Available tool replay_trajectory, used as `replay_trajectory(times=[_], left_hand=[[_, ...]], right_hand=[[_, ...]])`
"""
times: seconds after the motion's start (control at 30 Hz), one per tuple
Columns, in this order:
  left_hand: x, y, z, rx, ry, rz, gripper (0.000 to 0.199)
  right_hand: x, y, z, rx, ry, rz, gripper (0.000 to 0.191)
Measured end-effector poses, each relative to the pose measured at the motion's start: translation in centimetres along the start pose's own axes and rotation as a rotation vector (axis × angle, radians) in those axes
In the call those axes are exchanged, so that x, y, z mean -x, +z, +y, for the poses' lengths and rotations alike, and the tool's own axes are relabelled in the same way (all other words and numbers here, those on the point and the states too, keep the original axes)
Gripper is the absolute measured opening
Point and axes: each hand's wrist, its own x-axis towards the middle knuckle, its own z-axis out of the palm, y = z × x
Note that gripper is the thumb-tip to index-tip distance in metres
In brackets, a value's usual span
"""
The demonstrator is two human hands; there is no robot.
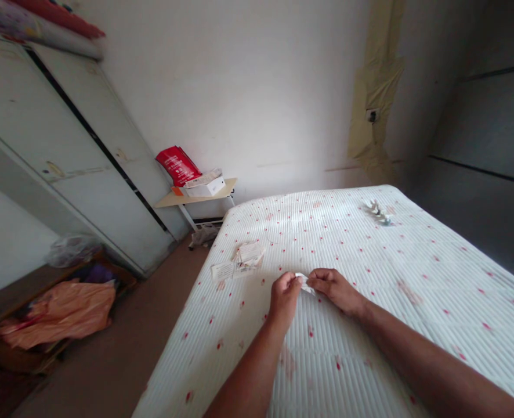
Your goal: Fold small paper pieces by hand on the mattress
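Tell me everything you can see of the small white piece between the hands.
The small white piece looks thin, like paper, perhaps folded. Only a short strip shows, slanting down toward the right; any print on it is too small to read. The left grip pinches one end and the right grip the other, covering parts of it. It is over the bed; whether it touches the surface is unclear.

Looks like matt, ribbed cloth on the bed (pixel 348 366), thin matt paper in the strip (pixel 306 284) and the loose sheets (pixel 250 254), glossy plastic in the red bag (pixel 176 165), crinkled plastic in the orange bag (pixel 68 310), smooth dull paint on the cupboard (pixel 26 98)
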Motion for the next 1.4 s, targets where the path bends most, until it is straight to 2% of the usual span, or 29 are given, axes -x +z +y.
replay_trajectory(times=[0.17,0.33,0.5,0.7,0.8,0.93,1.1,1.4], left_hand=[[0.3,0.4,0.7,0.107,-0.01,0.061,0.03],[0.4,0.5,0.4,0.155,0.004,0.048,0.019],[0.4,0.6,-0.1,0.106,0.019,0.078,0.015],[0.6,0.7,-0.4,0.041,0.123,0.051,0.011],[0.8,0.6,-0.5,-0.024,0.169,0.073,0.012],[0.9,0.5,-0.2,-0.148,0.222,0.106,0.013],[0.9,0.5,0.1,-0.197,0.234,0.092,0.009],[0.7,0.3,-0.3,-0.104,0.21,0.078,0.005]], right_hand=[[0.2,0.1,-0.4,-0.045,0.0,0.066,0.029],[0.3,0.4,-0.6,-0.072,-0.006,0.061,0.029],[0.2,0.5,-0.3,-0.072,-0.12,0.1,0.025],[0.0,0.6,-0.1,-0.067,-0.163,0.145,0.021],[0.0,0.6,0.1,-0.079,-0.198,0.156,0.02],[0.0,0.6,0.0,-0.086,-0.166,0.161,0.02],[0.1,0.6,-0.1,-0.078,-0.155,0.135,0.019],[0.3,0.8,-0.4,-0.082,-0.143,0.096,0.022]])
